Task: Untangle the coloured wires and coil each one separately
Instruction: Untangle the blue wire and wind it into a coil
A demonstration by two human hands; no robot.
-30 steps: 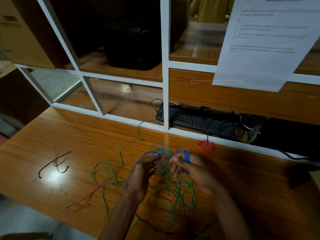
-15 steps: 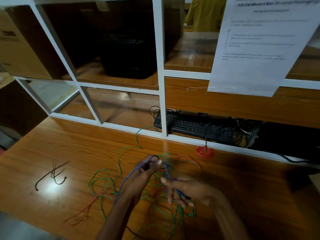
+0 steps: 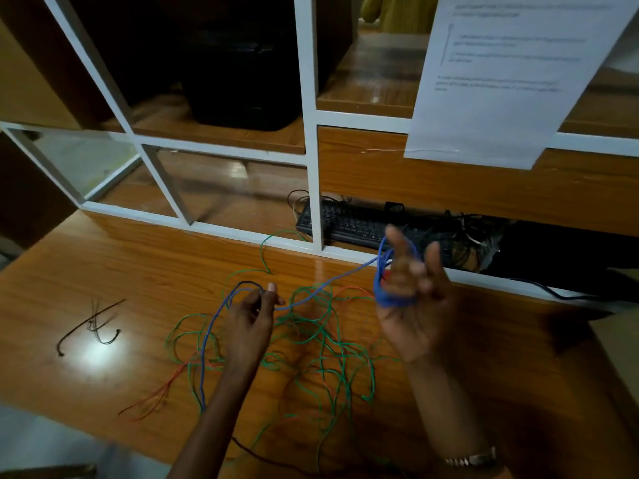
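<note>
A tangle of green wires [image 3: 325, 344] lies spread on the wooden table [image 3: 138, 264], with a thin red wire [image 3: 155, 395] running through it. My left hand [image 3: 252, 312] pinches the blue wire [image 3: 325, 283] just above the tangle. From there the blue strand runs taut up to my right hand [image 3: 411, 299], which is raised palm towards me. Several blue loops are wound round its fingers and gathered at the thumb. More blue wire trails down past my left forearm to the table's front.
A loose black wire piece [image 3: 93, 326] lies at the left. Along the table's back stands a white frame [image 3: 313, 167] with glass panes. A black keyboard [image 3: 349, 223] and cables sit behind it. A printed paper sheet [image 3: 501, 74] hangs at the upper right.
My right hand rose and moved right, carrying the blue loops upward. The strand between my hands drew taut. My left hand stayed low, still pinching the blue wire.
</note>
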